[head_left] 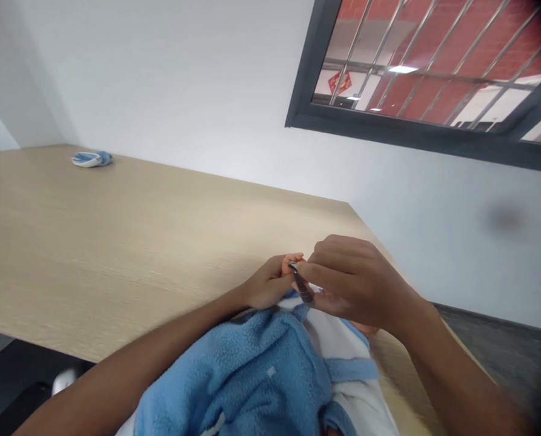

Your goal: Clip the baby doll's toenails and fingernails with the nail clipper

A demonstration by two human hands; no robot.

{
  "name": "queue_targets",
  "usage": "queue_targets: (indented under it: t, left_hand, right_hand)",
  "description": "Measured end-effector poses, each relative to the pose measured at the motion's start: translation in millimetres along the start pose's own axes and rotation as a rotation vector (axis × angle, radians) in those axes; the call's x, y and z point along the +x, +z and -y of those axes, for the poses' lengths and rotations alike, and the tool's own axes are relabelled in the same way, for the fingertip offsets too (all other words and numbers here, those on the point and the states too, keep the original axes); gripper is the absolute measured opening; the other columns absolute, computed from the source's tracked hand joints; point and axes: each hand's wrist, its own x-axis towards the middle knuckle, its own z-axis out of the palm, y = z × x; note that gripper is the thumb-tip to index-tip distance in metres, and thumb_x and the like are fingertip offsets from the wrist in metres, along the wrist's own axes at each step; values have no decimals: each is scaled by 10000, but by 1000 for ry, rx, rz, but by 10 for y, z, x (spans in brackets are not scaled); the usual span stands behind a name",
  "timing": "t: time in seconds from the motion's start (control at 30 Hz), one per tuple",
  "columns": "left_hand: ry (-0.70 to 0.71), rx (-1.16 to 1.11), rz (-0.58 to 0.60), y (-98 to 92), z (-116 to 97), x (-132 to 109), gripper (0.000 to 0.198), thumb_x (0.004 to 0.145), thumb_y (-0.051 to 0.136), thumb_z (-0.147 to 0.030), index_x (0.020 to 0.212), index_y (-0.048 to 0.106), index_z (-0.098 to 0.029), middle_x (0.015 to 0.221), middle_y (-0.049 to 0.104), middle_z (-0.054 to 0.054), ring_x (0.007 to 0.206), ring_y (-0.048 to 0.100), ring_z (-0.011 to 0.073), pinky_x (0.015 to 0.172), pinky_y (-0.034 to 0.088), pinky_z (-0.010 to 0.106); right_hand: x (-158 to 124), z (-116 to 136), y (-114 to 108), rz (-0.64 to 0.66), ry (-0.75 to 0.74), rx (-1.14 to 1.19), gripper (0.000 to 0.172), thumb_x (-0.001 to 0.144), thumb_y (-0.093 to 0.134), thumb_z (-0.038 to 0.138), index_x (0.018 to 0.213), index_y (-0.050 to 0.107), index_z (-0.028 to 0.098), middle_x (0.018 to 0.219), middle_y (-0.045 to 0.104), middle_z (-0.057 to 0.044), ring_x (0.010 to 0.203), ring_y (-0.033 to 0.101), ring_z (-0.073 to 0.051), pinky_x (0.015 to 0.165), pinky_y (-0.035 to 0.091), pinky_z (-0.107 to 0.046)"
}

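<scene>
A figure that looks like a baby doll lies in front of me, in blue fleece clothing (261,357) and a white garment (338,339) with blue trim; its head is not visible. My left hand (266,284) is closed around the doll's small, orange-pink hand (288,264), whose tiny fingers show above my thumb. In my right hand (354,281) is a dark nail clipper (303,289), pinched between thumb and fingers. Its metal tip is right at the small fingers; whether it touches them I cannot tell.
The pale wooden table (129,242) runs far to the left and ends on the right. Near its back edge lies a small blue-and-white cloth item (91,159). A white wall (183,91) with a dark-framed, barred window (401,130) stands behind.
</scene>
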Motion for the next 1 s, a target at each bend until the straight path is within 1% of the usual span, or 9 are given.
queue_targets:
  t: [0.07, 0.27, 0.37, 0.47, 0.53, 0.63, 0.83, 1.0]
  left_hand:
    - [-23, 5, -14, -24, 4, 15, 296, 969, 590, -416, 951, 629, -123, 865, 632, 17, 737, 610, 126, 681, 546, 290]
    - [-79, 21, -69, -69, 5, 40, 294, 963, 598, -412, 1021, 636, -127, 987, 655, 49, 865, 639, 164, 785, 563, 350]
    - [-101, 5, -78, -97, 48, 43, 304, 968, 591, -412, 1068, 633, -128, 1016, 658, 57, 870, 644, 165, 779, 570, 349]
    - [-127, -20, -91, -132, 125, 44, 305, 974, 583, -411, 1080, 629, -128, 1005, 656, 56, 848, 645, 157, 752, 575, 336]
    - [-137, -32, -95, -153, 168, 43, 302, 973, 586, -406, 1085, 626, -128, 1010, 655, 57, 850, 645, 157, 749, 576, 334]
    - [-145, -46, -82, -174, 187, 37, 295, 970, 593, -400, 1080, 627, -128, 1010, 654, 56, 846, 643, 155, 744, 576, 330]
    - [-168, -67, -39, -176, 145, 21, 311, 979, 575, -421, 1053, 632, -125, 951, 656, 43, 792, 639, 142, 716, 570, 315]
    - [-154, -47, -55, -181, 142, 31, 304, 973, 585, -412, 1066, 631, -126, 985, 657, 51, 834, 645, 153, 744, 574, 330]
  right_hand:
    - [-10, -47, 49, -16, 11, 16, 144, 855, 581, 104, 739, 607, 185, 631, 449, 22, 597, 343, -154, 585, 301, -303]
    - [-57, -153, 164, -37, 52, 59, 113, 868, 572, 120, 784, 601, 191, 639, 457, 38, 578, 361, -136, 573, 286, -280]
    - [-77, -192, 234, -41, 76, 93, 114, 877, 549, 115, 833, 619, 194, 635, 506, 41, 574, 402, -130, 587, 321, -271]
    - [-101, -238, 310, -81, 85, 137, 116, 864, 563, 116, 919, 640, 184, 657, 574, 34, 579, 469, -124, 605, 366, -262]
    - [-114, -262, 337, -102, 85, 155, 118, 856, 585, 127, 946, 645, 173, 668, 592, 31, 581, 498, -123, 608, 383, -259]
    - [-122, -272, 319, -89, 90, 143, 123, 854, 602, 122, 954, 659, 168, 672, 585, 31, 592, 501, -127, 615, 387, -262]
    - [-115, -236, 241, -23, 90, 68, 142, 870, 588, 114, 958, 679, 178, 654, 530, 34, 597, 460, -138, 612, 358, -270]
    - [-122, -222, 285, -48, 82, -8, 115, 898, 588, 158, 949, 689, 179, 644, 544, 26, 582, 463, -151, 600, 354, -286]
